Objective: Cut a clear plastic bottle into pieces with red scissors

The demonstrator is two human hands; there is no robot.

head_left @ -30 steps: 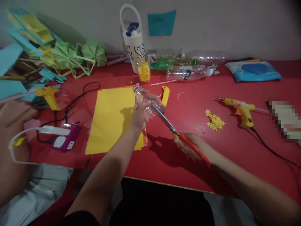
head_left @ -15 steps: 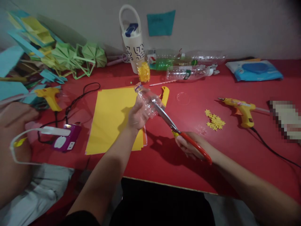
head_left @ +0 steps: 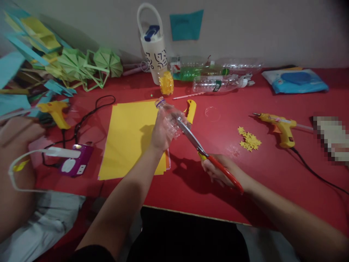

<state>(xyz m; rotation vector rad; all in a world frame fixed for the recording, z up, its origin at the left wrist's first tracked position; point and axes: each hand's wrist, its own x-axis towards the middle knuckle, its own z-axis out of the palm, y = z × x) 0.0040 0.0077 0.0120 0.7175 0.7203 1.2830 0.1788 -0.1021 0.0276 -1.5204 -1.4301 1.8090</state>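
A clear plastic bottle top [head_left: 169,115] with a purple ring at its neck is held in my left hand [head_left: 160,135], neck pointing up and left. My right hand [head_left: 222,169] grips the red handles of a pair of scissors [head_left: 200,149]. Their long blades reach up-left to the bottle piece, and the tips lie at or inside its cut end; which one I cannot tell. Below my left hand lies a stack of yellow paper [head_left: 128,142]. Just behind the bottle piece rests a yellow-handled cutter [head_left: 192,111].
Yellow paper stars [head_left: 249,140] and a glue gun [head_left: 278,125] lie to the right. Several plastic bottles [head_left: 212,84] and a white tumbler [head_left: 154,54] stand or lie along the wall. At left are a purple power adapter [head_left: 75,162], another glue gun [head_left: 56,109] and another person's arm [head_left: 16,156].
The scissors and my right hand have shifted slightly left and down. The bottle piece stays in my left hand, almost unmoved.
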